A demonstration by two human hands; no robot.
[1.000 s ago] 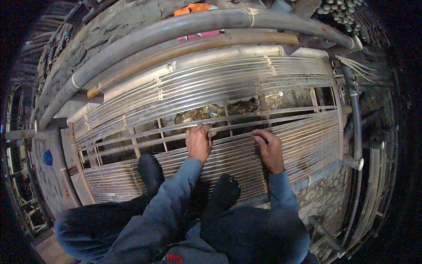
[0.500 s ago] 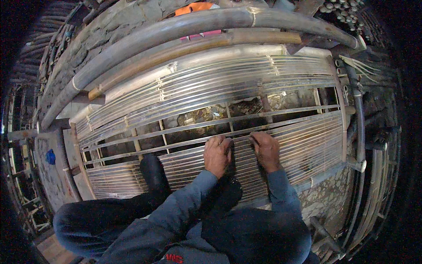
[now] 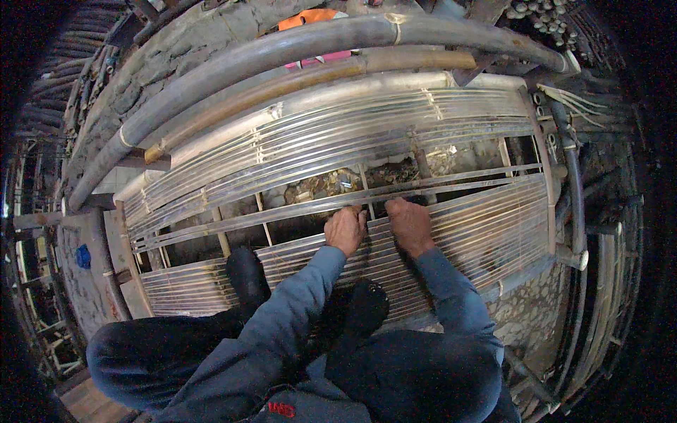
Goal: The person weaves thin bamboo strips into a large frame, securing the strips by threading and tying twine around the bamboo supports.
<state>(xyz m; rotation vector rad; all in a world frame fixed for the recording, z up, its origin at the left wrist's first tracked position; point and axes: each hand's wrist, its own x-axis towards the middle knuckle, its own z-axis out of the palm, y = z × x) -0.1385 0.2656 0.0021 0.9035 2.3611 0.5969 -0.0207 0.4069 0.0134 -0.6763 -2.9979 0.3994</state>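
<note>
Before me lies a panel of long, thin bamboo slats (image 3: 486, 218) running crosswise over narrow cross-pieces. My left hand (image 3: 345, 230) is closed at the gap in the panel, its curled fingers on a bamboo slat (image 3: 282, 214). A short way to its right, my right hand (image 3: 410, 227) is closed on the same slat, knuckles up. The fingertips of both hands are hidden. This slat lies close beside another one across the gap. My dark-covered feet (image 3: 368, 307) rest on the near slats.
Thick bamboo poles (image 3: 317, 39) cross beyond the panel, and another pole (image 3: 570, 169) stands along the right side. Through the gap, ground with scattered debris (image 3: 324, 187) shows below. A far band of slats (image 3: 338, 130) lies past it. A blue scrap (image 3: 83, 256) is at left.
Both hands have moved slightly away from me, the right one also leftward. The slat at the gap has shifted away from the near slats, close to the farther slat.
</note>
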